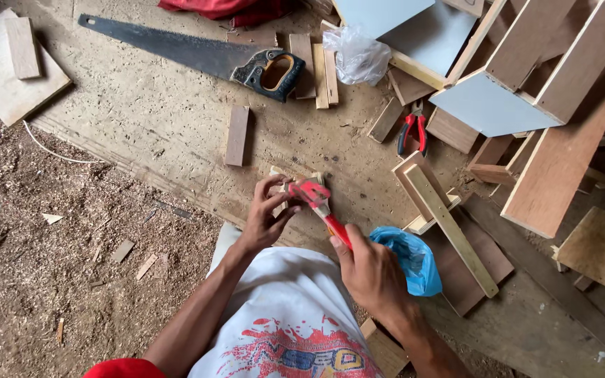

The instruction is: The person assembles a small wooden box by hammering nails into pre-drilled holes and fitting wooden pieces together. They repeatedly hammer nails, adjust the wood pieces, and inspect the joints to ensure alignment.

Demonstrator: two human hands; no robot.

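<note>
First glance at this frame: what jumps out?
Centre: the right hand grips a red-handled brush whose head meets a small wood piece held by the left hand. Top left of the board floor, a dark handsaw lies flat. Red pliers sit among wood offcuts on the right, and a blue plastic bag lies beside the right hand.

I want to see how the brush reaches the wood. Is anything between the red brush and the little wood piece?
Nothing visible is. The right hand holds the red brush, and its head lies right against the small wood piece that the left hand grips.
</note>
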